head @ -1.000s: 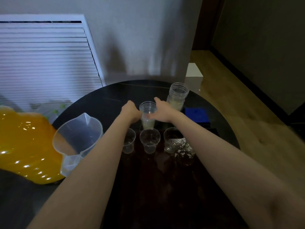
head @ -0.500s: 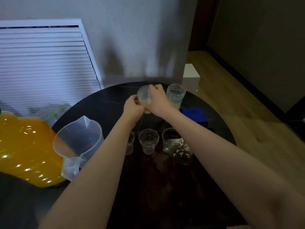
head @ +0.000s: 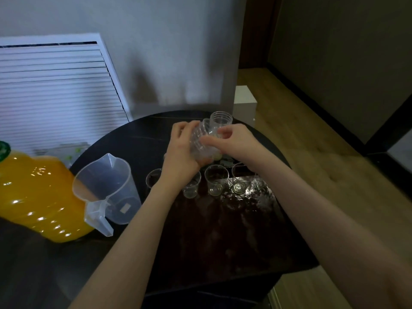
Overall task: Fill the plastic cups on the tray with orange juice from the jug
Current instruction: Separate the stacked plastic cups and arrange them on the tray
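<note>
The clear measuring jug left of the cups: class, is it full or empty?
Empty. The measuring jug stands upright and its clear walls show no orange liquid inside, only the dark table through them.

One view only, from a camera on the person's head, wide-angle. It looks forward and steeply down over a round dark table [head: 223, 241], with both forearms reaching away from the lens into the middle of the frame. The near table edge sits low in the frame; the far edge lies a little above the middle. Beyond it stand a wall [head: 167, 52] and a white slatted panel [head: 55, 90]; wooden floor [head: 312, 152] shows at right. Straight lines bend toward the borders.
</note>
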